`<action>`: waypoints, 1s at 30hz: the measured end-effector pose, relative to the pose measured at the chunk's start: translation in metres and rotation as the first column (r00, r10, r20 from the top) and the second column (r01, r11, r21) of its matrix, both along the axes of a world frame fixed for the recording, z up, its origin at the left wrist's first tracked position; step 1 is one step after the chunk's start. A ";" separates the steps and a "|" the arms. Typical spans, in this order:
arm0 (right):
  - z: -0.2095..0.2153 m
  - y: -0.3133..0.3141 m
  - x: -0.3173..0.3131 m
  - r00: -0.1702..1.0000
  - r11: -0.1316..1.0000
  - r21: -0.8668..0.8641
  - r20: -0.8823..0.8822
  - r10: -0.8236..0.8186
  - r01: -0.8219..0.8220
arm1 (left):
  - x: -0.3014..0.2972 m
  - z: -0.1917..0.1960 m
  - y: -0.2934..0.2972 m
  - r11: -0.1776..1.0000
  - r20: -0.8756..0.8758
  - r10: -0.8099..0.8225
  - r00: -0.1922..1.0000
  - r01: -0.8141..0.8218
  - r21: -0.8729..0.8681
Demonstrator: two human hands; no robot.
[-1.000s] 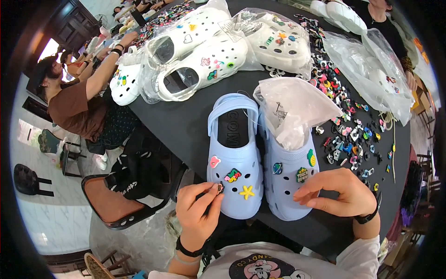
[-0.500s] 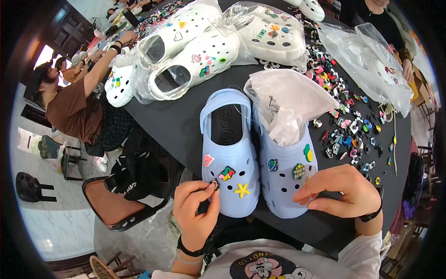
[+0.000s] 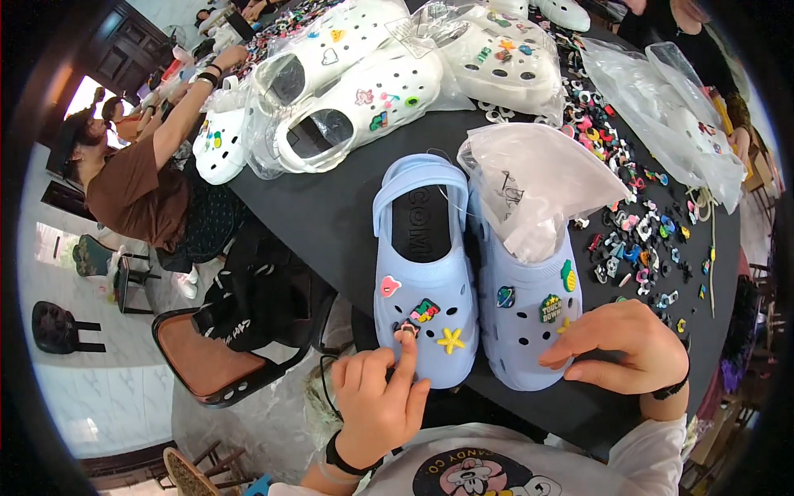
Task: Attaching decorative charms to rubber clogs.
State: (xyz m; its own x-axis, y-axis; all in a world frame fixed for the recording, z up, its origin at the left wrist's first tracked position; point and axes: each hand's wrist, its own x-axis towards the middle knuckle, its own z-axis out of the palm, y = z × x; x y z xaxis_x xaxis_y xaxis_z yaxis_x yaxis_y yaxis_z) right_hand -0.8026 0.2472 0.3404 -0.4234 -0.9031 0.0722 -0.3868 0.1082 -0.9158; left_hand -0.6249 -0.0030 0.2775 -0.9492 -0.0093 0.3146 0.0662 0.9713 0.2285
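Two light blue clogs stand side by side before me, toes toward me. On the left clog (image 3: 430, 281) are a pink charm (image 3: 389, 286), a colourful charm (image 3: 424, 311) and a yellow star charm (image 3: 451, 341). My left hand (image 3: 376, 405) presses its outstretched index finger onto a small dark charm (image 3: 400, 327) at that clog's left side; the fingertip partly hides it. My right hand (image 3: 628, 351) rests loosely by the toe of the right clog (image 3: 519, 355), thumb and index apart, nothing visible between them. This clog carries planet, green badge and pineapple charms, with a white plastic bag (image 3: 538, 186) in its opening.
Bagged white clogs (image 3: 364, 107) lie at the far left of the black table (image 3: 314, 223), another bagged pair (image 3: 504, 70) behind. Loose charms (image 3: 637, 240) spread along the right, beside a clear bag (image 3: 670, 116). A person in brown (image 3: 132, 190) works at left, near a chair (image 3: 190, 355).
My left hand has gone from pinching the dark charm beside the left clog to pressing it on the clog with one finger. The whole view has shifted slightly.
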 end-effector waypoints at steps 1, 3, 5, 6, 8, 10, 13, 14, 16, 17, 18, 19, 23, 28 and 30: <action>0.000 0.000 0.000 1.000 1.000 0.001 0.000 0.001 -0.001 | -0.004 0.001 0.000 1.000 0.000 0.001 1.000 -0.001 0.001; 0.002 0.000 0.001 1.000 1.000 0.007 -0.014 0.013 -0.013 | -0.009 0.004 -0.001 0.999 0.052 -0.042 0.998 0.044 -0.029; 0.002 0.000 0.003 1.000 1.000 0.006 -0.016 0.009 -0.009 | -0.016 0.006 -0.008 0.997 0.054 -0.074 0.996 0.075 -0.016; 0.002 0.000 0.004 1.000 1.000 0.005 -0.016 0.005 -0.005 | -0.017 0.007 -0.012 0.994 0.057 -0.106 0.993 0.107 -0.003; 0.001 0.002 0.006 1.000 1.000 0.003 -0.026 0.006 -0.006 | -0.017 0.004 -0.016 0.991 -0.016 -0.128 0.992 0.128 0.042; 0.002 0.004 0.005 0.999 1.000 0.004 -0.036 0.003 -0.002 | -0.015 -0.003 -0.022 0.984 -0.090 -0.151 0.984 0.159 0.087; 0.007 0.008 0.006 0.998 1.000 -0.006 -0.052 -0.017 0.017 | 0.008 -0.019 -0.035 0.774 -0.131 0.122 0.984 -0.012 0.633; 0.008 0.010 0.004 0.990 0.999 0.005 -0.134 -0.044 0.045 | 0.016 -0.022 -0.032 0.653 -0.125 0.219 0.968 -0.050 0.755; 0.010 0.017 -0.003 0.950 0.992 0.052 -0.298 -0.092 0.113 | 0.017 -0.026 -0.028 0.511 -0.107 0.310 0.945 -0.071 0.857; 0.012 0.019 -0.006 0.895 0.979 0.105 -0.431 -0.113 0.174 | 0.014 -0.029 -0.027 0.596 -0.129 0.250 0.960 -0.047 0.802; 0.013 0.022 -0.008 0.846 0.957 0.179 -0.523 -0.102 0.227 | 0.012 -0.030 -0.025 0.675 -0.146 0.187 0.971 -0.019 0.737; 0.015 0.026 -0.010 0.787 0.923 0.247 -0.610 -0.087 0.294 | 0.010 -0.030 -0.021 0.770 -0.084 0.146 0.986 -0.059 0.636; 0.004 0.038 -0.021 0.716 0.846 0.411 -0.696 0.052 0.338 | -0.003 -0.031 0.008 0.815 -0.058 0.126 0.990 -0.070 0.576; -0.015 0.034 -0.023 0.842 0.885 0.424 -0.534 0.074 0.192 | -0.007 -0.040 0.001 0.750 -0.090 0.112 0.990 -0.025 0.661; -0.016 0.034 -0.022 0.838 0.894 0.413 -0.539 0.085 0.176 | -0.007 -0.043 -0.013 0.751 -0.069 0.092 0.993 -0.024 0.660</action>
